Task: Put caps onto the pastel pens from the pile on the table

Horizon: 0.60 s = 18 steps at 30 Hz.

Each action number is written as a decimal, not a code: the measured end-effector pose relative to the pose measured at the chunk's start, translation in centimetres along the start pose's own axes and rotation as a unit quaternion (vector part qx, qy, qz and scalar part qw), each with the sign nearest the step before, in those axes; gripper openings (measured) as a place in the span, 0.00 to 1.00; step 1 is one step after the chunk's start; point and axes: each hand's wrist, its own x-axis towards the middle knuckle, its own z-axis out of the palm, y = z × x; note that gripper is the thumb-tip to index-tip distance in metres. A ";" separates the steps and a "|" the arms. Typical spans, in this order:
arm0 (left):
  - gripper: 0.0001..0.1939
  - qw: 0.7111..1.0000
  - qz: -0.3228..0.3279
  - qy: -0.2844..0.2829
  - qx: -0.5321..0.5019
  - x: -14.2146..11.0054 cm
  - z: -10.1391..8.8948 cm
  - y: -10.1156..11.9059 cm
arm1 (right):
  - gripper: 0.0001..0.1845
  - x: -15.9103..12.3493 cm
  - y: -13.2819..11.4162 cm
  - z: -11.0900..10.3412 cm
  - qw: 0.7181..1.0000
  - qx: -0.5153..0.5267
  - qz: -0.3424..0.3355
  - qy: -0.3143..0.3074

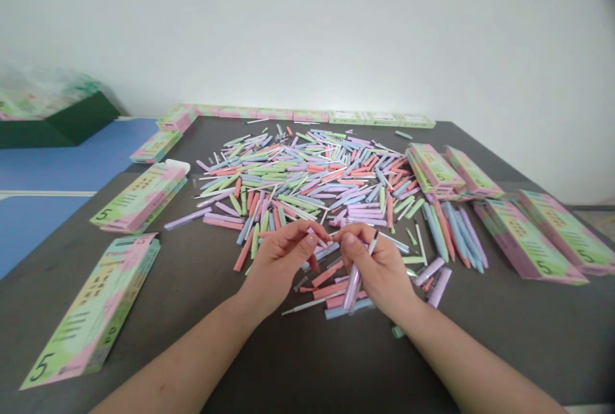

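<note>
My right hand [377, 263] is closed around a purple pen barrel [352, 289] that points down toward me. A white pen refill [373, 242] with a dark end also sticks out between its fingers. Close beside it, my left hand [283, 257] pinches a small pale purple pen part [317, 238]; its exact kind is hard to make out. The fingertips of both hands almost meet. Under and around them lie loose pen parts, among them a red barrel [329, 290], a blue barrel [336, 313] and a white refill [305, 305].
A wide heap of pastel pen parts [307, 173] covers the dark table's middle. Finished-looking pens [459, 234] lie in a row at right. Printed boxes stand at left [91, 311], right [533, 241] and along the back [312, 116]. A green bin [72, 122] sits far left.
</note>
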 end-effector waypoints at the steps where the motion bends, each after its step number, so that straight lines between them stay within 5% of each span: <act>1: 0.08 0.999 -0.019 -0.011 -0.025 0.1 -0.1 -0.1 | 0.17 0.1 0.2 0.0 1.000 0.008 0.012 0.019; 9: 0.11 0.972 -0.138 -0.179 -0.056 -0.2 0.5 -0.7 | 0.16 0.2 0.6 -0.2 0.997 0.005 0.041 0.071; 18: 0.14 0.966 -0.148 -0.211 -0.007 -0.4 0.5 -0.2 | 0.17 0.3 0.5 0.1 0.997 -0.022 0.045 0.058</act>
